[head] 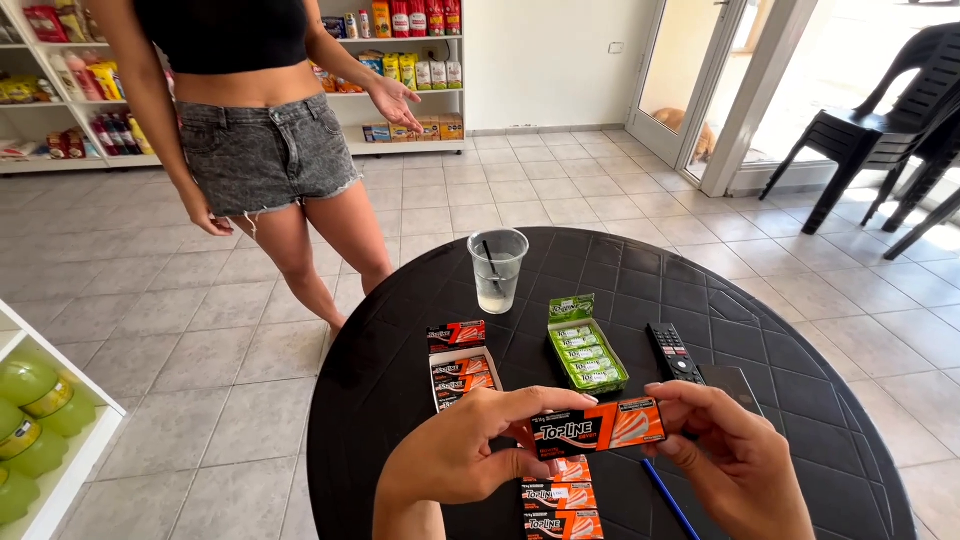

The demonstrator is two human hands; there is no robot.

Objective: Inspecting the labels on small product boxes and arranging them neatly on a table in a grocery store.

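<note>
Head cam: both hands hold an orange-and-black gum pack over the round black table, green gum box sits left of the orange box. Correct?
Not quite. In the head view the green gum box sits right of the orange box, not left. The rest holds: left hand and right hand hold the orange-and-black gum pack over the round black table.

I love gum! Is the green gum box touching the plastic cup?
Apart. The head view shows bare black table between the green gum box and the plastic cup.

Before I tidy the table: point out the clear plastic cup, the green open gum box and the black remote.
Clear plastic cup (pixel 497 268), head view, on its side wall.
Green open gum box (pixel 588 358), head view, on the packs inside.
Black remote (pixel 673 352), head view, on its buttons.
</note>
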